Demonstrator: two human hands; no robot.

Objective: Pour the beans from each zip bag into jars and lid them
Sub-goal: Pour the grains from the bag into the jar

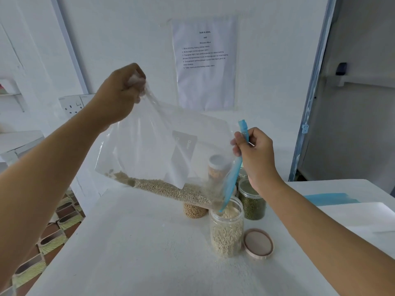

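- Head view: gripped a bunched corner of the zip bag (162, 146) in the left hand (121, 97), fingers clenched round the plastic, at upper left of centre; probably raised that closed end so the contents would slide downhill.
- Pinched the blue zip strip (234, 178) in the right hand (254, 154), right of centre, fingers curled round it; apparently kept the mouth narrow and aimed.
- Hung slanting across mid-frame above the table (139, 253), low open corner directly over the open jar (226, 229) at lower centre; could not tell whether touching the rim or just inside it.
- Looked clear and mostly slack, with a grey label patch on the middle panel.
- Carried pale beans (171, 191) in a band along the lower edge, thinning toward the upper left and blurring at the mouth.
- Showed the open jar filled nearly to the top with the same pale grains; judged the pour well along, with a fair band left in the bag.
- Left the lid (258, 243) flat on the table just right of that jar, presumably handy for closing.
- Stood behind: a jar of green beans (253, 201), a jar of yellow beans (193, 211) partly hidden by the bag, and a lidded jar (218, 165) seen through the plastic.
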